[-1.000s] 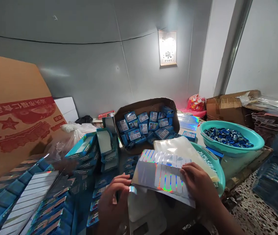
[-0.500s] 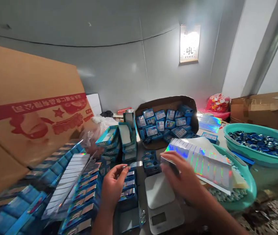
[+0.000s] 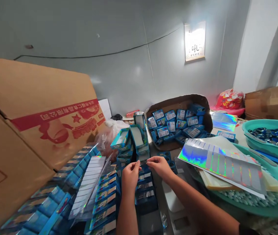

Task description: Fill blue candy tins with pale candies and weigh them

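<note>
My left hand (image 3: 130, 178) is closed in a pinch above a row of small blue boxes (image 3: 145, 192). Facing it, my right hand (image 3: 160, 167) is pinched too, its fingertips close to those of the left. A thin silvery strip (image 3: 143, 162) shows faintly between the two sets of fingertips, mostly hidden by them. Stacked blue display trays (image 3: 125, 150) stand just beyond the hands. Under my right forearm lies a white digital scale (image 3: 173, 199), partly covered from sight.
A tilted carton (image 3: 151, 107) holds many blue boxes. At right, silvery label sheets (image 3: 223, 166) lie over a teal basin (image 3: 273, 210) of pale pieces; another teal basin (image 3: 249, 125) holds blue round pieces. A large cardboard box (image 3: 38, 81) and more blue boxes (image 3: 104, 202) fill the left.
My right hand has moved left from above the scale to meet the left hand's fingertips. The strip that stuck out from my left hand is now between both hands. The view has shifted left.
</note>
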A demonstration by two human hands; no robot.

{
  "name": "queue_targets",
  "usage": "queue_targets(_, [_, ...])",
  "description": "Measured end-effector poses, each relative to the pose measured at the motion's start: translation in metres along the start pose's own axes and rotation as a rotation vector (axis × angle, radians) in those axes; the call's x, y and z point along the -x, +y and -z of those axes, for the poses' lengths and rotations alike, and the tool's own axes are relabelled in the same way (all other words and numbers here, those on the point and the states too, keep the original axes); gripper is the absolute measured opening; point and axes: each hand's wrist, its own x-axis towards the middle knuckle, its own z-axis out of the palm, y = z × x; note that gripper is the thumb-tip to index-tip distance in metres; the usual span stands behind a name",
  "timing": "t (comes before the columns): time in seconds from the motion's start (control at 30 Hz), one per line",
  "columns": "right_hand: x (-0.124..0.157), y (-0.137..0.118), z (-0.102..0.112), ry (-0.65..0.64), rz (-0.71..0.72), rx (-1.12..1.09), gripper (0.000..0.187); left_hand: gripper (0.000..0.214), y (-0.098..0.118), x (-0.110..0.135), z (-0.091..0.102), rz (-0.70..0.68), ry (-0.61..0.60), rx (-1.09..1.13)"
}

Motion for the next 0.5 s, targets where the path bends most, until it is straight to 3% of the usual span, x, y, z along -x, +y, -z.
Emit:
queue_targets(0.13, [-0.001,0.005,-0.003,0.072,-0.028,0.108,0.036,0.032,0.005,-0.007,-0.008,0.021,0.032,-0.212])
queue_targets(0.23, [0.002,0.005,-0.006,0.099,-0.006,0.268,0.037,0.029,0.006,-0.009,-0.011,0.035,0.028,-0.365])
queue_targets(0.5, [0.016,0.001,-0.007,0.016,0.061,0.671,0.041,0.024,-0.006,-0.005,-0.017,0.023,0.024,-0.558])
